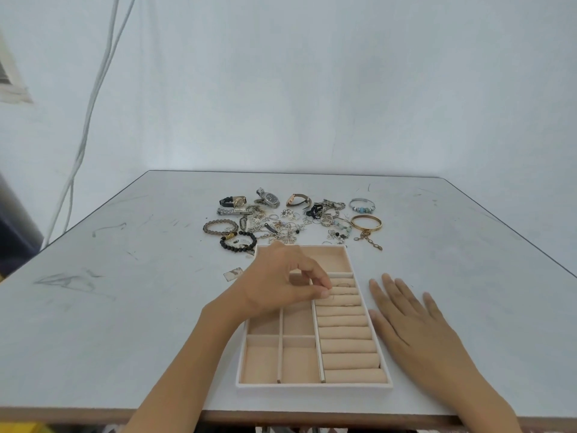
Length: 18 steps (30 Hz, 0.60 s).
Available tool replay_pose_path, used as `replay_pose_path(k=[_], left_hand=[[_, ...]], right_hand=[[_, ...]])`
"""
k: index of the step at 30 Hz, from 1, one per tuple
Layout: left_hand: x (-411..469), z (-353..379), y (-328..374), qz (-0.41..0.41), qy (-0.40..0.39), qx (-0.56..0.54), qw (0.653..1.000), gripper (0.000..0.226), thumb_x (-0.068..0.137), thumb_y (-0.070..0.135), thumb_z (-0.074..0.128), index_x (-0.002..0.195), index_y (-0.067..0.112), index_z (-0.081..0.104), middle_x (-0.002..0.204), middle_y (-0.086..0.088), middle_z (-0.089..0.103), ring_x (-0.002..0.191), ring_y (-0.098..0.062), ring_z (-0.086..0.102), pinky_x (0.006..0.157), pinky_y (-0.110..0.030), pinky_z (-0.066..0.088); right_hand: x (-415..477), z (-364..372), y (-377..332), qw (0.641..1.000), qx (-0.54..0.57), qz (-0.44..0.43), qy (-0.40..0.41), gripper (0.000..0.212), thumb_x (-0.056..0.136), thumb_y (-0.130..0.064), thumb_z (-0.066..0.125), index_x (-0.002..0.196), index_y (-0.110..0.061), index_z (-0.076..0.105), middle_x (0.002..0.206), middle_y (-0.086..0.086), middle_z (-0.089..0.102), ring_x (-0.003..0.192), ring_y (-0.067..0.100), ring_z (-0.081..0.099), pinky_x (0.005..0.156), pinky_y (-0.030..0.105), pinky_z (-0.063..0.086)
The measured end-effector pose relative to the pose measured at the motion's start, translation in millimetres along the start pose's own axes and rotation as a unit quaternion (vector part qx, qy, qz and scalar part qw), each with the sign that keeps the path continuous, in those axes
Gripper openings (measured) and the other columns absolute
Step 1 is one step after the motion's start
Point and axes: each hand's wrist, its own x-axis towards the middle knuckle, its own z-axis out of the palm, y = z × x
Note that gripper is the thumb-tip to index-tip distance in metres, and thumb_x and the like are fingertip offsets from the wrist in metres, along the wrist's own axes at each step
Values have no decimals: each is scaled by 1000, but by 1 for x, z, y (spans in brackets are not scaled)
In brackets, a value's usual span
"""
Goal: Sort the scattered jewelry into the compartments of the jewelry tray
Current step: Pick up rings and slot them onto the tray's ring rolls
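Item 1. Beige velvet-lined jewelry tray (313, 385) with a white rim, sitting on the scuffed pale grey table (125, 307) near its front edge. Padded beige ring rolls (346, 345) filled its right column. Square open compartments lay to their left, and a wider one at the tray's 12 o'clock end. A few thin rings (343, 284) were seated in the upper rolls.

Item 2. Left hand (281, 282): it reached over the tray from 7 o'clock, fingers curled, thumb and fingertips drawn together on the upper rolls. I could not tell from my feed whether they pinched a ring.

Item 3. Right hand (415, 326): it lay flat on the table, palm down, fingers straight and spread, just beside the tray's wall at 3 o'clock, holding nothing.

Item 4. Scattered jewelry, unsorted, at 12 o'clock from the tray:
- black-strapped watch with gold case (234, 201)
- steel watch with dark dial (268, 198); dial lettering too small for me to read
- brown-strapped watch (298, 200)
- silver bangle with blue beads (361, 205)
- plain gold bangle (366, 223)
- brown bead bracelet (220, 227)
- black bead bracelet (239, 242), nearest the tray's 11 o'clock corner
- tangled silver chains and small rings (290, 226) between these
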Motion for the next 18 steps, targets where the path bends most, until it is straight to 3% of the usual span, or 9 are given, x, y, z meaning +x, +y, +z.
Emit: replay_pose_path(k=[4,6,10,14,18], left_hand=[[1,1,0,26,-13,25,999,10,73,30,81,81,25,78,74,17,70,77,-6,64,84,-22,46],[1,2,0,34,-15,44,998,9,74,32,80,81,26,77,75,16,71,78,-4,62,88,-17,39],[1,4,0,45,-11,65,997,13,73,41,76,79,30,76,76,16,71,80,-3,59,94,-26,32],[2,5,-3,70,-28,86,993,11,76,42,74,79,32,76,79,19,71,81,-3,59,84,-24,30],[3,6,-3,69,-37,87,993,9,77,43,73,80,35,76,81,17,71,85,-5,57,86,-23,25]], right_hand=[[0,-2,-2,1000,-15,-2,-1,116,40,-72,-50,147,-39,-18,156,-15,-22,141,0,-21,118,34,-12],[0,-3,-3,1000,-16,-1,-3,117,40,-72,-49,147,-40,-17,156,-16,-22,142,0,-21,118,34,-12],[0,-3,-3,1000,-14,0,-5,116,41,-74,-48,147,-41,-16,155,-17,-21,142,-1,-21,118,33,-13],[-1,-2,-3,1000,-11,0,-8,113,41,-74,-47,146,-42,-17,155,-17,-22,141,-1,-21,118,33,-13],[0,-3,-3,1000,-12,-1,-9,110,41,-74,-48,143,-41,-21,155,-17,-22,141,-1,-21,117,33,-13]])
